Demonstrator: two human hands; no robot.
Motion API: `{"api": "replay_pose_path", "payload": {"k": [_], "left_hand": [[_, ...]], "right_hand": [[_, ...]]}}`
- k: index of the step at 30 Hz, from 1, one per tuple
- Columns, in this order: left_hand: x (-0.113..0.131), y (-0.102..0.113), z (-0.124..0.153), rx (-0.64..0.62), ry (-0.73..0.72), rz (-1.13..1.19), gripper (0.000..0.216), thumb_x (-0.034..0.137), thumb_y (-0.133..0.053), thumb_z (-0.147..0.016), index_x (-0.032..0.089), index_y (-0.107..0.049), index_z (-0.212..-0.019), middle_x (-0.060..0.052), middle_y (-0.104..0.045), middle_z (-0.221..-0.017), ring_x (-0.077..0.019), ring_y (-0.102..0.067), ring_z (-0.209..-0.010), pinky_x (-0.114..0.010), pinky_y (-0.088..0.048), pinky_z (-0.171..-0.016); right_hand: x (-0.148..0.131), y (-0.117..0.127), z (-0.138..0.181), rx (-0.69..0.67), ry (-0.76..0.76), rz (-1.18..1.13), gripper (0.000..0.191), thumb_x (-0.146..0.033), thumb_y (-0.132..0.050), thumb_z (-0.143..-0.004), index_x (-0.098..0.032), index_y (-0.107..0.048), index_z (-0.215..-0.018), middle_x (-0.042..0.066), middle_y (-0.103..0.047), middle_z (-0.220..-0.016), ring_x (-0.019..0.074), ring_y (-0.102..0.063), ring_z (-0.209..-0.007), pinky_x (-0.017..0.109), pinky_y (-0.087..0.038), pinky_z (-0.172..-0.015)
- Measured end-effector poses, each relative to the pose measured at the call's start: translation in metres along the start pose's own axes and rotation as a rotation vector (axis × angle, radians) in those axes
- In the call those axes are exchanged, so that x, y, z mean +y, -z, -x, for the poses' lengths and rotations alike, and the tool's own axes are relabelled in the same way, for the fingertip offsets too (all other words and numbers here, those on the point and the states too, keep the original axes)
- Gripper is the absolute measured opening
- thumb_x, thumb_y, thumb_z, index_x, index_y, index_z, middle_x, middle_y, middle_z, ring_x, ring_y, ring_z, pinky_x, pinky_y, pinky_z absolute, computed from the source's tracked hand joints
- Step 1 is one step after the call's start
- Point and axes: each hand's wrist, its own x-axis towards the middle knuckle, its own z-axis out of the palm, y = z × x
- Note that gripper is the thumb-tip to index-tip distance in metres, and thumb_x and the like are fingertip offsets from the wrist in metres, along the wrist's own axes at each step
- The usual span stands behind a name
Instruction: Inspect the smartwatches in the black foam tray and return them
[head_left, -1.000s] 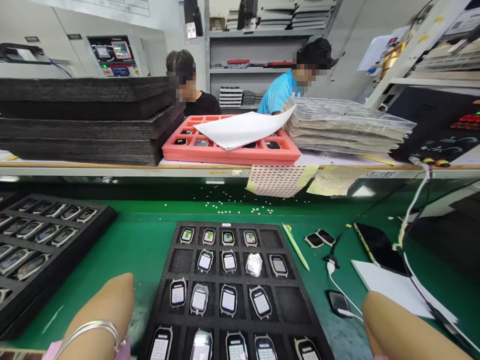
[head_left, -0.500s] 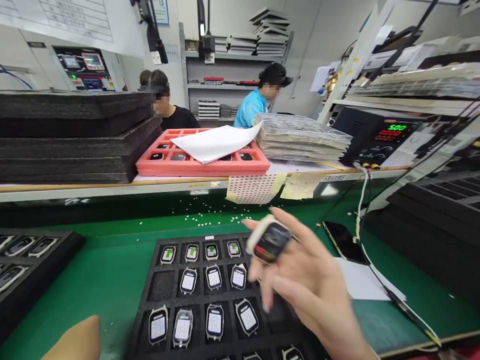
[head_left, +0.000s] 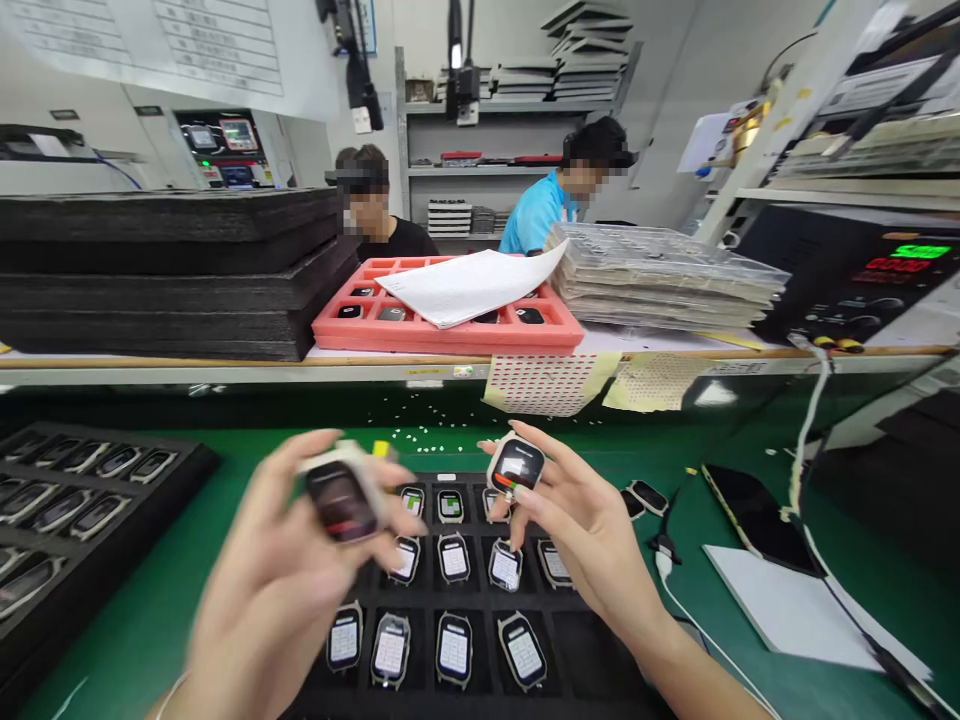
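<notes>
My left hand (head_left: 281, 560), blurred by motion, grips a smartwatch body (head_left: 341, 497) with a dark screen and some red on it. Opposite it, my right hand (head_left: 585, 530) holds another smartwatch body (head_left: 517, 465) between thumb and fingers; its lit screen has a red-orange band. Both watches hang above a black foam tray (head_left: 480, 598). In its pockets lie several strapless watches (head_left: 454, 648) with white screens, and a back row with green-and-white ones (head_left: 450, 505). My hands hide part of the tray.
On the left sits a second black tray (head_left: 191, 465) of dark watches. To the right are a phone (head_left: 757, 520), white paper (head_left: 795, 610), cables and two small dark watches (head_left: 646, 497). The shelf ahead carries a pink tray (head_left: 450, 338), black foam stacks (head_left: 165, 280) and a power supply (head_left: 847, 270).
My left hand has come up from the lower left, now with a watch in it. My right hand's watch has turned and its screen shows clearer. The view has shifted left.
</notes>
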Motion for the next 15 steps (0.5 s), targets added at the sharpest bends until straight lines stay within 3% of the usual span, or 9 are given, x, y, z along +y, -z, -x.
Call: {"api": "replay_pose_path", "payload": {"k": [4,10,15], "left_hand": [[-0.016,-0.014,-0.026,-0.082,0.118,-0.008,0.048,0.013,-0.063,-0.081,0.024,-0.044,-0.123,-0.009,-0.063,-0.106,-0.0189,-0.064,-0.083,-0.030,-0.053,-0.073],[-0.028,-0.013,-0.030,-0.089,0.069,-0.056,0.033,0.021,-0.056,-0.088,0.021,-0.043,-0.119,-0.011,-0.064,-0.102,-0.0205,-0.065,-0.083,-0.031,-0.054,-0.071],[-0.026,-0.012,-0.033,-0.127,0.062,-0.076,0.017,0.021,-0.048,-0.093,0.020,-0.046,-0.110,-0.009,-0.065,-0.093,-0.0187,-0.066,-0.073,-0.028,-0.052,-0.060]], "right_hand": [[0.001,0.001,-0.003,0.011,0.009,0.049,0.049,-0.023,-0.060,-0.087,-0.024,-0.045,-0.133,0.014,-0.062,-0.113,0.0195,-0.065,-0.068,0.031,-0.055,-0.049],[0.002,0.001,-0.002,0.012,0.020,0.035,0.047,-0.022,-0.060,-0.087,-0.025,-0.047,-0.132,0.013,-0.063,-0.110,0.0199,-0.065,-0.069,0.030,-0.054,-0.049],[0.001,0.001,-0.001,0.006,0.010,0.022,0.045,-0.023,-0.060,-0.087,-0.025,-0.049,-0.130,0.014,-0.060,-0.119,0.0195,-0.066,-0.069,0.030,-0.055,-0.050]]}}
